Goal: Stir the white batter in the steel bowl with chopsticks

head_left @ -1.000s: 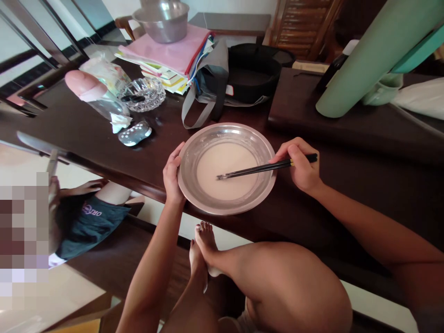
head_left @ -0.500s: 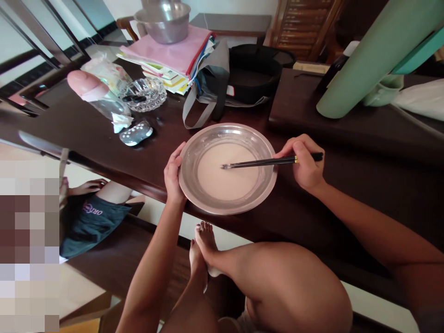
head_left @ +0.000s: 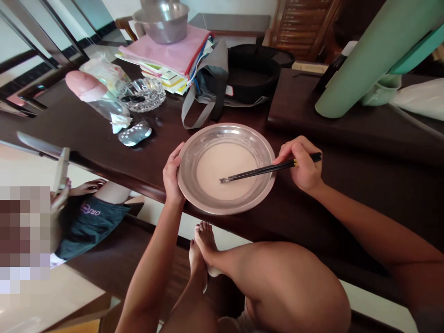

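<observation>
In the middle of the frame, the left hand [head_left: 171, 178] grips the bowl [head_left: 225, 207] at the desk's [head_left: 156, 159] edge, likely to keep it steady. The right hand [head_left: 305, 166] pinches chopsticks [head_left: 256, 172], tips in the pale liquid [head_left: 227, 159], so its fingers probably stay dry.

Table [head_left: 149, 162]: dark brown, glossy
Metal bowl [head_left: 188, 171]: near the front edge, pale liquid inside
Oblong gadget [head_left: 135, 134]: dark, light dots, left of the bowl
Cut-glass dish [head_left: 152, 95]: behind the gadget
Clear container [head_left: 104, 102]: pink-topped, just left of the dish
White tissue [head_left: 120, 122]: crumpled, at the container's near end
Paper stack [head_left: 173, 60]: pink folder uppermost
Bag [head_left: 210, 69]: grey and black, right of the stack, strap trailing bowlward
Raised dark section [head_left: 294, 106]: right rear, bearing a green cylinder [head_left: 364, 69]
</observation>
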`<act>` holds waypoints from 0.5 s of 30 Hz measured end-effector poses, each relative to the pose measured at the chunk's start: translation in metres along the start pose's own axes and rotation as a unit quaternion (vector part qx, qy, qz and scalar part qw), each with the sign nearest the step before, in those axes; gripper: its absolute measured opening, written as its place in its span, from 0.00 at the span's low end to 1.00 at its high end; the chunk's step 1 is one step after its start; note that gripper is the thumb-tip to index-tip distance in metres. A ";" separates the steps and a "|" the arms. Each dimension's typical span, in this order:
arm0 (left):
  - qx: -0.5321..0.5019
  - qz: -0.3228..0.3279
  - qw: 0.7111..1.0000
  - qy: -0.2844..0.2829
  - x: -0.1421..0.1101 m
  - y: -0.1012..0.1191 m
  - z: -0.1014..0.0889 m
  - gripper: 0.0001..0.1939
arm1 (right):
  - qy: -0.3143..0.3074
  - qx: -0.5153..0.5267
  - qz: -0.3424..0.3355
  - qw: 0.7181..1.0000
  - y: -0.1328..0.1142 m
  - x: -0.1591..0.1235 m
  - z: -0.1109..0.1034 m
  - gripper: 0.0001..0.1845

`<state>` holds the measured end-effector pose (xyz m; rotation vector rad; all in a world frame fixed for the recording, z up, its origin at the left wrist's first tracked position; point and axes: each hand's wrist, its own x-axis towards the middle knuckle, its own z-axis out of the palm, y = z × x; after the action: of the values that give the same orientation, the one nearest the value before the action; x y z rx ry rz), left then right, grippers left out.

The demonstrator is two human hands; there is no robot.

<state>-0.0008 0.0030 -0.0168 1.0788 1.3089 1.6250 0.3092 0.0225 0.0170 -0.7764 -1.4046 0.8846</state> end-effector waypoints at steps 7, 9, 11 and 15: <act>-0.007 -0.003 1.000 0.005 0.000 0.000 0.001 0.21 | 0.015 -0.027 -0.038 0.999 0.000 0.001 0.000 0.18; -0.021 -0.009 1.000 0.007 0.000 0.000 0.001 0.21 | 0.007 -0.007 -0.022 1.000 0.000 0.000 0.000 0.17; -0.030 -0.012 0.999 0.007 0.000 0.000 0.002 0.20 | -0.009 -0.014 -0.003 1.000 0.000 0.000 0.000 0.16; -0.021 -0.004 1.000 0.005 0.000 -0.001 0.001 0.20 | 0.002 -0.050 -0.031 0.998 0.000 0.001 0.000 0.17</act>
<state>-0.0003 0.0037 -0.0177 1.0407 1.2782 1.6470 0.3091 0.0233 0.0172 -0.8056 -1.4712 0.7688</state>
